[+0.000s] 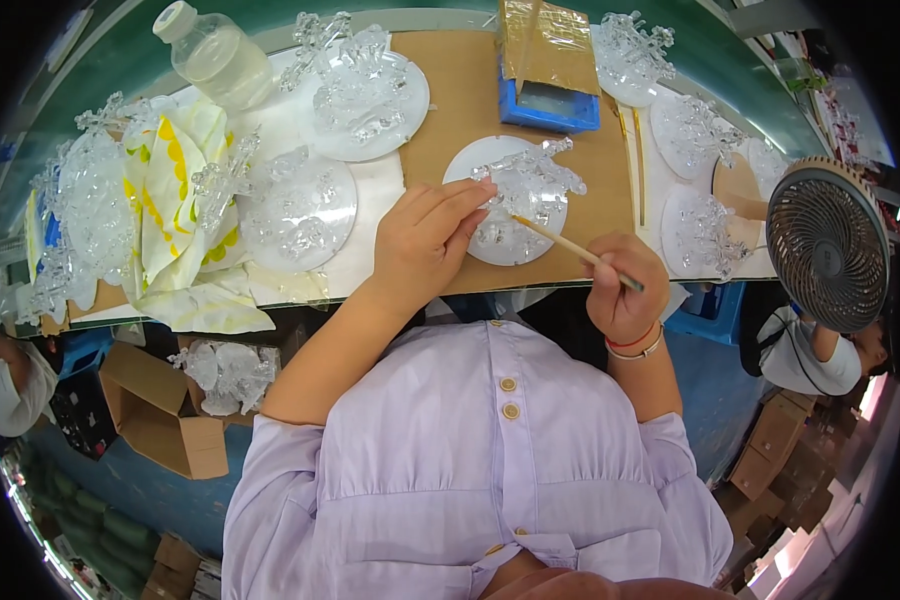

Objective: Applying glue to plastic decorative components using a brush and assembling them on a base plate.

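A clear plastic piece with moulded, branching shapes (535, 185) rests on a round white disc (505, 254) on the brown cardboard. At the disc's left edge, my left hand (425, 232) has its thumb and fingers pinched close together on the clear piece. My right hand (627, 285) grips a thin paintbrush (570, 246) with a pale wooden handle. The brush's orange-brown tip touches or hovers just over the clear piece; I cannot tell which. Above the disc stands a blue box (548, 108) with a taped cardboard flap over it.
More clear pieces on white discs (305, 215) lie left and right. A capped bottle (215, 58) stands at the far left, near a crumpled yellow-and-white cloth (182, 200). Two thin sticks (638, 165) lie right of the cardboard. A black fan (828, 245) stands at the right edge.
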The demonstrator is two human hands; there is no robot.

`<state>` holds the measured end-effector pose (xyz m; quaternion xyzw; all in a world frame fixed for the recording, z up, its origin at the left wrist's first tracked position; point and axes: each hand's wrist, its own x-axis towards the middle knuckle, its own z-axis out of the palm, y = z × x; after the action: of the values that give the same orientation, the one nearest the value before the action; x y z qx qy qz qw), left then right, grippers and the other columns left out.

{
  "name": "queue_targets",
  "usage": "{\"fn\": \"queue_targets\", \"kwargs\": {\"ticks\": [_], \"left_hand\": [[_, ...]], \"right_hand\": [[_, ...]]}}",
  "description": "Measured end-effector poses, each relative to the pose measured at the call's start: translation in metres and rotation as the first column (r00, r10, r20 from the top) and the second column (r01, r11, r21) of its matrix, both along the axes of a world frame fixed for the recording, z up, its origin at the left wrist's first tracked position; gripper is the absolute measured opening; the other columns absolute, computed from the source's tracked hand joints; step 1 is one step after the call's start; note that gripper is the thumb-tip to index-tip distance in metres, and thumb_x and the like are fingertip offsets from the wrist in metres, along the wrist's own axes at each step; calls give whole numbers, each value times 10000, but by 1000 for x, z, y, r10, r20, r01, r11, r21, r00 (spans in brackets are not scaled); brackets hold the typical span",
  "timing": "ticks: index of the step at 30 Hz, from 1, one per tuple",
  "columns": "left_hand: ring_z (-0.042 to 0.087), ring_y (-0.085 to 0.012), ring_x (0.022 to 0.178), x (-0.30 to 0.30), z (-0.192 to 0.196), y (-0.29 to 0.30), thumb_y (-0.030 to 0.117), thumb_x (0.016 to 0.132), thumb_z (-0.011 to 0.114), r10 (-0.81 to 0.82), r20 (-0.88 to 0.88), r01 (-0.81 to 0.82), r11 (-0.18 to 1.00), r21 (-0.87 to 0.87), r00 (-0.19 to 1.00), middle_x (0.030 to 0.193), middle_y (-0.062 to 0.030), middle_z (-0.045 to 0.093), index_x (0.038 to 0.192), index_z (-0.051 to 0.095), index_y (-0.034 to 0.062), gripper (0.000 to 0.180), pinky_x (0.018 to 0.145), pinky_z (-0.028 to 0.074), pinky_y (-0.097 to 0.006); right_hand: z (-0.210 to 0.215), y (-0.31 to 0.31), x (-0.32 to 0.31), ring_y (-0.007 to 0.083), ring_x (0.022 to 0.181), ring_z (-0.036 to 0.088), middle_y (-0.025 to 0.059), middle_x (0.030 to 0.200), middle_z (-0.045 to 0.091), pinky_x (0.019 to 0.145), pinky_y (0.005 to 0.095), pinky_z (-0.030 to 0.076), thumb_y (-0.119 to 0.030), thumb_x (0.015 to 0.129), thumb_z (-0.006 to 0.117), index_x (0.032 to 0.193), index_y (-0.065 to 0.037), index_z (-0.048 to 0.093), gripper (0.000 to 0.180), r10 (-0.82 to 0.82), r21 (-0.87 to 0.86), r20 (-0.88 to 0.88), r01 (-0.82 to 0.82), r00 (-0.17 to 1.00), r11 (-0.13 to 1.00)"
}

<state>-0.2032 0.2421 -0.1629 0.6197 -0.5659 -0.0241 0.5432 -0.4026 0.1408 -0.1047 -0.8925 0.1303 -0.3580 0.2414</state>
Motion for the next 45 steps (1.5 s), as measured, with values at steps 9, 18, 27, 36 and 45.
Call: {"fn": "queue_targets", "kwargs": {"ticks": [9, 18, 27, 36, 45], "left_hand": [[574, -208, 687, 2, -2, -1, -57, 694, 719, -11, 21, 12, 999, -39, 1000, 932, -67, 683, 1081, 671, 64, 408, 607, 470, -297], [578, -214, 695, 2, -4, -2, -62, 686, 722, -36, -11, 36, 998, -45, 999, 928, -68, 676, 1059, 670, 53, 394, 606, 468, -296], [566, -205, 678, 2, -1, -3, -68, 690, 722, -45, -28, 44, 998, -34, 999, 917, -62, 672, 1061, 673, 60, 396, 590, 461, -295], [616, -243, 767, 3, 2, 0, -5, 738, 694, -53, -44, 54, 998, 24, 998, 941, -70, 670, 1014, 670, 71, 287, 649, 500, -327], [618, -247, 788, 3, 2, 0, -9, 732, 695, -72, -62, 74, 997, 34, 996, 945, -67, 669, 1018, 672, 81, 301, 664, 503, -330]], "right_hand": [[10, -2, 12, 209, 519, 565, 137, 681, 600, 475, 285, 436, -31, 912, 540, 974, -17, 458, 103, 59, -62, -34, -61, 998, 996], [11, 7, 4, 251, 538, 560, 127, 713, 611, 498, 321, 450, -97, 882, 622, 888, -28, 485, 154, 86, -74, -66, -91, 994, 993], [18, 5, 35, 260, 538, 552, 145, 711, 606, 489, 319, 433, -17, 887, 562, 912, -16, 469, 97, 85, -39, -51, -87, 995, 995], [19, 9, 44, 265, 543, 556, 136, 721, 603, 501, 324, 436, 13, 863, 568, 879, -13, 490, 83, 135, -178, -93, -150, 986, 972], [21, 6, 48, 259, 526, 554, 127, 708, 602, 497, 321, 437, 0, 874, 568, 898, 1, 495, 78, -12, -46, -62, 9, 998, 999]]}}
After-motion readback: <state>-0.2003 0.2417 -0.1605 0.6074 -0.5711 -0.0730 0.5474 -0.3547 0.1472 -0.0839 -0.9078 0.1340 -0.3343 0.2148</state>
